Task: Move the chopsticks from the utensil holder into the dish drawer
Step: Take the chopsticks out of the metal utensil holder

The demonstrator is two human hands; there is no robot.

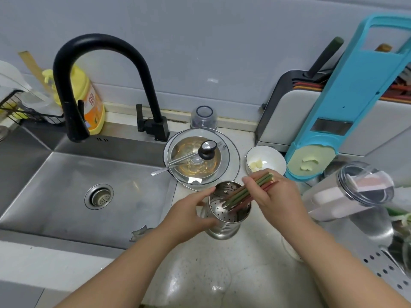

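A perforated steel utensil holder [224,221] stands on the pale counter just right of the sink. My left hand [191,215] wraps around its left side and steadies it. Several coloured chopsticks [241,193], green, red and brown, lean out of the holder toward the upper right. My right hand [273,196] is closed around their upper ends, while their lower tips are still inside the holder. The dish drawer is not in view.
A steel sink [84,196] with a black tap [106,85] lies to the left. Behind the holder sit a glass-lidded dish [201,160] and a white bowl [265,161]. A blue slicer [347,103], knife block and clear lidded jar [347,196] crowd the right.
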